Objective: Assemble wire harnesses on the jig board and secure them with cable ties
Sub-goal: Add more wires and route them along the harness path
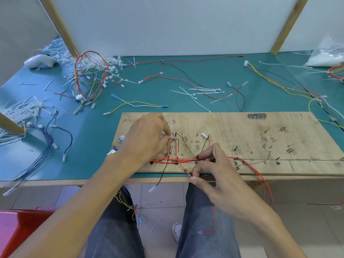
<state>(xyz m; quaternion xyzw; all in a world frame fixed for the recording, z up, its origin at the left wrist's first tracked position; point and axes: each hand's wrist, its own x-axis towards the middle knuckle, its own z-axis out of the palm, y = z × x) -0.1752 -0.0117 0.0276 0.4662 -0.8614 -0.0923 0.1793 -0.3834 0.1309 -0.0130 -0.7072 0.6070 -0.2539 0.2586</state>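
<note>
- The jig board (pixel 242 131) lies under both sets of fingers.
- Left hand (pixel 147 135): fingertips pinch a clear terminal (pixel 172 136), farther up the board than the right fingers.
- Right hand (pixel 214 172): thumb and forefinger clamp the red wires (pixel 178 161), which run between both hands' fingers.
- Loose cable ties (pixel 204 90) lie well beyond the fingers.

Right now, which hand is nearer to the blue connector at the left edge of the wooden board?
Left. The left hand lies just right of the blue connector; the right hand pinches red wires farther right, at the near edge of the board.
</note>
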